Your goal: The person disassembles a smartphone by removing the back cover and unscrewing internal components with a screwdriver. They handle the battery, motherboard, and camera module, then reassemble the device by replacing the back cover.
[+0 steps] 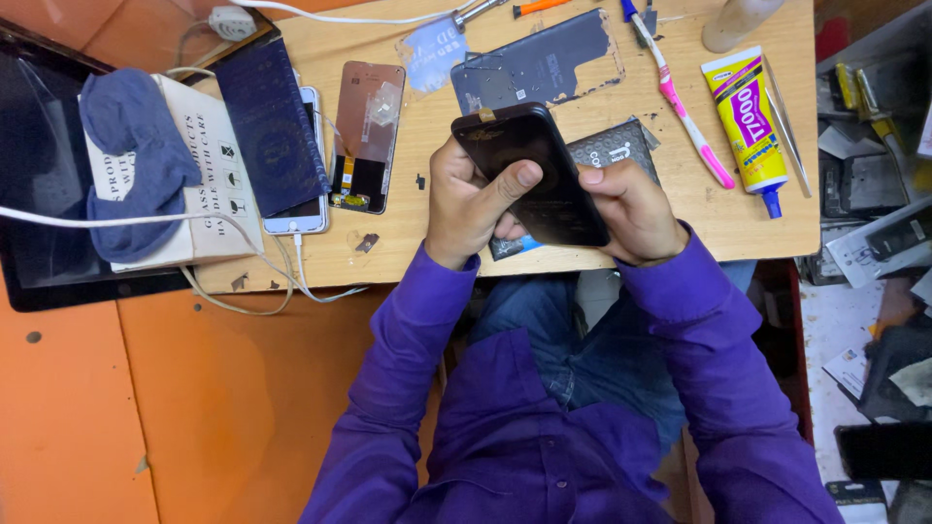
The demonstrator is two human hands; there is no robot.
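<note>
At nine o'clock a blue cloth (131, 146) lies on a white box (199, 184), with a white phone (309, 209) on its cable beside it under a dark blue panel (270, 126), then a brownish phone screen part (367, 136). At centre the black phone (534, 175) is held just above the near edge of the wooden bench (680, 223). The left hand (471, 209) is clamped on its left edge, thumb pressed flat on the glass; the right hand (631, 213) closes on the right edge from below. Done well, I judge, this calls for even thumb pressure along the edge, with both hands steadying the body. At one o'clock lie a grey back cover (544, 63), a pink-and-white toothbrush (680, 97) and a yellow glue tube (748, 116). An orange floor (194, 408) shows below; spare parts clutter three o'clock.
</note>
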